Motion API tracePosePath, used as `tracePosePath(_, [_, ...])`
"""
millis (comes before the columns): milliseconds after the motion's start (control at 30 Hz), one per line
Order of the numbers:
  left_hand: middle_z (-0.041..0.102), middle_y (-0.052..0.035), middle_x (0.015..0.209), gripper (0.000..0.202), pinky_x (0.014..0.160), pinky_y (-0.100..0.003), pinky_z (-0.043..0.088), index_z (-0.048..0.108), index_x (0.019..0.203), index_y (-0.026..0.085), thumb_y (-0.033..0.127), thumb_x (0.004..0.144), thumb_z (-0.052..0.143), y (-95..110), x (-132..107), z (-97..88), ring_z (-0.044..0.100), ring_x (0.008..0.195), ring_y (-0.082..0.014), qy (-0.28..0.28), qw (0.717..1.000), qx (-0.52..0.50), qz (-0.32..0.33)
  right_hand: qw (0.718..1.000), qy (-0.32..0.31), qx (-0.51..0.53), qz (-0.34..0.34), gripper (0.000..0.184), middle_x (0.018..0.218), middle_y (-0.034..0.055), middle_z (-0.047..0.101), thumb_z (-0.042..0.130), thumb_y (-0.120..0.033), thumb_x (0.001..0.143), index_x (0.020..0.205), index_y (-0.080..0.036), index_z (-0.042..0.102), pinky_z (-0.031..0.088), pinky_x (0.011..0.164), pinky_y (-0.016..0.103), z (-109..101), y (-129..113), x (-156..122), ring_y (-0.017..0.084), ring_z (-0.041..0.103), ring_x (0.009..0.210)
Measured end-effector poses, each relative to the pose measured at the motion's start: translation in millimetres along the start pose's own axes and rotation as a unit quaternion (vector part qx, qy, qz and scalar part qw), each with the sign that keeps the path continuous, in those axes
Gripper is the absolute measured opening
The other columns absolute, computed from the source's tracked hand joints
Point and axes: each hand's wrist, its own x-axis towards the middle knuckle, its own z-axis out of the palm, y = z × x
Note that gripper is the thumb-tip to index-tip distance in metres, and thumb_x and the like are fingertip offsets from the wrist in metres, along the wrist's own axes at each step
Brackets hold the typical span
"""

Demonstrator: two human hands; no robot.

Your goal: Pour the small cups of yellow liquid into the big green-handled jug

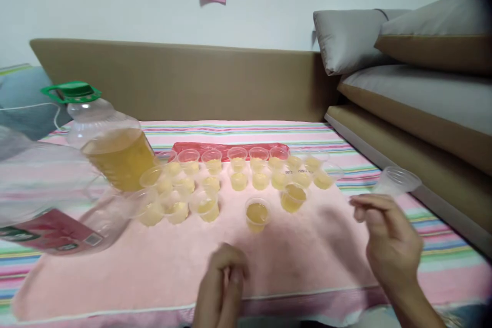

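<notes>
My right hand [388,243] is raised at the right and pinches an empty clear plastic cup [397,180] by its rim, tilted on its side. My left hand [223,284] rests low at the front centre on the pink towel [307,261], fingers curled together; I cannot see anything in them. Several small clear cups of yellow liquid [257,213] stand in rows on the towel beyond both hands. A large clear bottle [111,156] with a green cap, partly full of yellow liquid, lies tilted at the left.
A second clear bottle with a red label [49,233] lies at the near left. A red pack [230,147] lies behind the cup rows. The striped sheet [238,130] covers the bed; a tan headboard [184,82] and stacked cushions [415,61] stand behind and right.
</notes>
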Motion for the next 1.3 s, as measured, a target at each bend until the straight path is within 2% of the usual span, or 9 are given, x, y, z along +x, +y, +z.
tracePosePath(67, [0.054,-0.0018,0.103,0.023,0.086,-0.029,0.047,0.058,0.105,0.028,0.046,0.099,0.07,-10.3,8.7,-3.8,0.054,0.093,-0.0182,0.204,0.978,-0.026,0.042,0.995,-0.097,0.034,-0.017,0.014,0.102,0.006,0.064,0.062,-0.035,0.11,0.114,-0.023,0.069,0.052,0.081,0.037,17.6,-20.9,-17.5,0.024,0.064,0.092])
tracePosePath(100, [0.052,-0.0012,0.109,0.032,0.087,-0.027,0.047,0.055,0.107,0.028,0.047,0.094,0.076,-16.6,12.2,-5.0,0.053,0.095,-0.0172,0.255,0.966,-0.031,0.034,0.991,-0.127,0.041,-0.022,0.017,0.106,0.0063,0.064,0.064,-0.036,0.11,0.12,-0.023,0.067,0.053,0.082,0.037,25.5,-28.3,-25.2,0.024,0.064,0.095])
tracePosePath(167, [0.05,-0.0014,0.117,0.044,0.091,-0.028,0.047,0.051,0.112,0.028,0.049,0.088,0.081,-29.1,17.4,-7.9,0.055,0.099,-0.0162,0.288,0.957,-0.034,-0.014,0.985,-0.166,0.038,-0.027,0.028,0.115,0.0075,0.063,0.068,-0.042,0.108,0.129,-0.023,0.063,0.056,0.087,0.038,39.6,-38.5,-37.1,0.024,0.064,0.101])
tracePosePath(267, [0.053,-0.0073,0.134,0.062,0.114,-0.039,0.046,0.049,0.123,0.027,0.055,0.081,0.086,-41.1,22.7,-15.5,0.056,0.128,-0.0235,0.275,0.956,-0.057,-0.086,0.982,-0.186,0.017,-0.036,0.043,0.127,0.01,0.062,0.071,-0.05,0.106,0.137,-0.023,0.057,0.058,0.095,0.046,56.0,-46.5,-45.7,0.029,0.063,0.114])
tracePosePath(333, [0.05,-0.0122,0.148,0.078,0.131,-0.051,0.033,0.047,0.13,0.027,0.056,0.072,0.091,-43.9,27.3,-21.6,0.044,0.15,-0.0299,0.261,0.955,-0.078,-0.117,0.981,-0.189,0.005,-0.036,0.047,0.133,0.0115,0.061,0.071,-0.053,0.106,0.139,-0.024,0.054,0.057,0.1,0.053,63.6,-49.4,-46.3,0.032,0.061,0.122])
tracePosePath(433, [0.043,-0.0157,0.161,0.088,0.138,-0.054,0.017,0.044,0.136,0.026,0.053,0.068,0.093,-45.3,36.4,-28.4,0.03,0.162,-0.0307,0.24,0.955,-0.093,-0.15,0.981,-0.193,0.006,-0.026,0.049,0.137,0.0127,0.059,0.07,-0.056,0.107,0.14,-0.024,0.053,0.056,0.104,0.058,70.2,-52.3,-44.2,0.034,0.06,0.125])
tracePosePath(700, [0.053,-0.013,0.159,0.078,0.137,-0.049,0.025,0.053,0.136,0.025,0.044,0.072,0.092,-51.3,58.2,-30.7,0.04,0.159,-0.029,0.204,0.965,-0.1,-0.129,0.981,-0.187,0.01,-0.046,0.044,0.135,0.0122,0.06,0.067,-0.053,0.109,0.139,-0.023,0.054,0.055,0.105,0.056,71.7,-56.4,-40.8,0.033,0.059,0.126])
tracePosePath(867, [0.048,-0.0118,0.163,0.071,0.135,-0.05,0.031,0.057,0.133,0.026,0.039,0.073,0.092,-54.5,66.3,-30.0,0.041,0.158,-0.0306,0.214,0.965,-0.095,-0.12,0.981,-0.191,0.015,-0.043,0.041,0.133,0.0114,0.059,0.066,-0.051,0.109,0.138,-0.024,0.055,0.055,0.104,0.054,70.1,-58.2,-41.1,0.032,0.059,0.125])
tracePosePath(1300, [0.057,-0.015,0.153,0.062,0.13,-0.056,0.038,0.057,0.13,0.024,0.046,0.081,0.087,-64.1,61.5,-24.9,0.054,0.148,-0.0327,0.209,0.975,-0.023,-0.067,0.977,-0.193,0.053,-0.07,0.036,0.135,0.0118,0.057,0.068,-0.039,0.109,0.139,-0.022,0.055,0.051,0.108,0.047,70.4,-64.3,-38.8,0.029,0.056,0.13])
